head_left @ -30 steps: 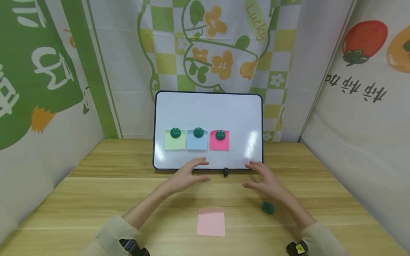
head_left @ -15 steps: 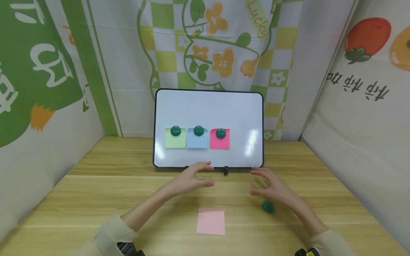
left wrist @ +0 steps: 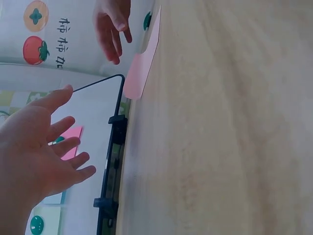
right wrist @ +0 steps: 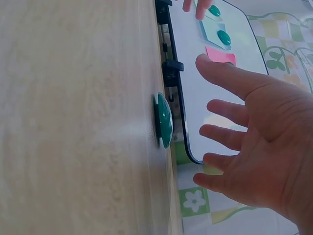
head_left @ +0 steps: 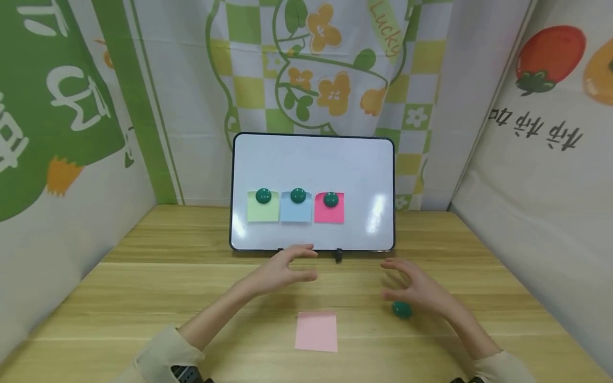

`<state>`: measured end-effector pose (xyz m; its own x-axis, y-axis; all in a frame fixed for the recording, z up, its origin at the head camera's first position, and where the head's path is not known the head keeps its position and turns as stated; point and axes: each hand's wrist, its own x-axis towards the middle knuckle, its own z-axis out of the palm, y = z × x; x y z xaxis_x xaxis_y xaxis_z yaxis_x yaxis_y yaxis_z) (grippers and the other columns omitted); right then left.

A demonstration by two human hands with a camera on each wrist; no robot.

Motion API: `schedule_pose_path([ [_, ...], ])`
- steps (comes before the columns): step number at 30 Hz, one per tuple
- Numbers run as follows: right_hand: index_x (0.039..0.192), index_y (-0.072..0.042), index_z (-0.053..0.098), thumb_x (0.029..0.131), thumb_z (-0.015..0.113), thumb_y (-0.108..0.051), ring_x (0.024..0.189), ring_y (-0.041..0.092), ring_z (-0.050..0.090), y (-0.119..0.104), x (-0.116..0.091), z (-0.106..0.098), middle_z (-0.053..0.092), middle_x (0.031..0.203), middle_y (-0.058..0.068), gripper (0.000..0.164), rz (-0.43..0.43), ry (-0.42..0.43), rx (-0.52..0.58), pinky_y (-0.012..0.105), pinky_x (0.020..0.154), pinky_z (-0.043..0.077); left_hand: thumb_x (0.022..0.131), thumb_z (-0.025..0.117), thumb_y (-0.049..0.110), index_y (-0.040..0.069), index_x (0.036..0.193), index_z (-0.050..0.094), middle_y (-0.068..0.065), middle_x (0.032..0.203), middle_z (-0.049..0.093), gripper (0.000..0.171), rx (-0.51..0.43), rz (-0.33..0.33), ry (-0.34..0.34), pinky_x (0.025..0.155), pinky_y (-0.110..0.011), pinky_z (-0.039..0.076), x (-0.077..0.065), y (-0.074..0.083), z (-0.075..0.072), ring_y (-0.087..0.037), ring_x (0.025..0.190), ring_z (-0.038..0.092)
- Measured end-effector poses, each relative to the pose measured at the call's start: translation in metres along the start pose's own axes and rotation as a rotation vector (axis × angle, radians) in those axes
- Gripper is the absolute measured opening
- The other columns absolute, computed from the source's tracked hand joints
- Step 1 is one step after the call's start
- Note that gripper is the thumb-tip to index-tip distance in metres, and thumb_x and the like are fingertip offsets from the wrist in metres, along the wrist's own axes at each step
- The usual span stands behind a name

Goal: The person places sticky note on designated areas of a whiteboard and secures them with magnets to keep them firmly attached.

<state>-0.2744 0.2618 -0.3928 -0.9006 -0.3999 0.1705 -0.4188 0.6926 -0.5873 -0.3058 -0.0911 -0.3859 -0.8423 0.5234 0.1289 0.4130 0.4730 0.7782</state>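
Observation:
My left hand [head_left: 280,271] hovers over the table in front of the whiteboard [head_left: 311,159], fingers spread and holding nothing. My right hand [head_left: 421,287], fingers also apart and holding nothing, is above the table close to a loose green round magnet [head_left: 401,309]. In the right wrist view that magnet [right wrist: 165,120] lies on the wood below the palm. A pale pink sticky note [head_left: 316,331] lies between the forearms, its far edge curled up in the left wrist view. On the board, green magnets top a light green note [head_left: 263,214], a blue note [head_left: 295,214] and a bright pink note [head_left: 329,216].
The whiteboard stands upright at the back of the wooden table [head_left: 143,298] on black clip feet [head_left: 338,255]. Printed fabric hangs behind it [head_left: 182,106] and along both sides.
My right hand has moved right and toward me, coming nearer the loose magnet. My left hand has drawn slightly down from the board's lower edge. The notes lie as before.

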Motion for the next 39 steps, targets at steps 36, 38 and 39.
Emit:
schedule_pose_path([
  [36, 0.138, -0.003, 0.054, 0.077, 0.084, -0.034, 0.137, 0.056, 0.033, 0.006, -0.025, -0.01, 0.039, 0.15, 0.028, 0.074, 0.003, -0.066, -0.013, 0.073, 0.107, 0.028, 0.08, 0.08, 0.035, 0.015, 0.12, 0.071, -0.012, 0.157, 0.04, 0.045, 0.137, 0.055, -0.291, 0.118, -0.062, 0.021, -0.015, -0.01, 0.003, -0.037, 0.147, 0.031],
  [38, 0.138, -0.003, 0.054, 0.076, 0.084, -0.034, 0.137, 0.056, 0.032, 0.007, -0.025, -0.01, 0.038, 0.151, 0.029, 0.075, 0.008, -0.079, -0.008, 0.074, 0.107, 0.026, 0.08, 0.08, 0.035, 0.015, 0.118, 0.071, -0.012, 0.156, 0.041, 0.044, 0.157, 0.061, -0.3, 0.119, -0.061, 0.021, -0.014, -0.01, 0.003, -0.036, 0.147, 0.032],
  [39, 0.137, -0.003, 0.055, 0.075, 0.085, -0.034, 0.137, 0.056, 0.031, 0.007, -0.025, -0.01, 0.038, 0.151, 0.029, 0.075, 0.009, -0.082, -0.009, 0.074, 0.107, 0.026, 0.08, 0.08, 0.035, 0.016, 0.118, 0.072, -0.011, 0.156, 0.041, 0.043, 0.167, 0.061, -0.303, 0.119, -0.061, 0.021, -0.014, -0.011, 0.003, -0.036, 0.147, 0.033],
])
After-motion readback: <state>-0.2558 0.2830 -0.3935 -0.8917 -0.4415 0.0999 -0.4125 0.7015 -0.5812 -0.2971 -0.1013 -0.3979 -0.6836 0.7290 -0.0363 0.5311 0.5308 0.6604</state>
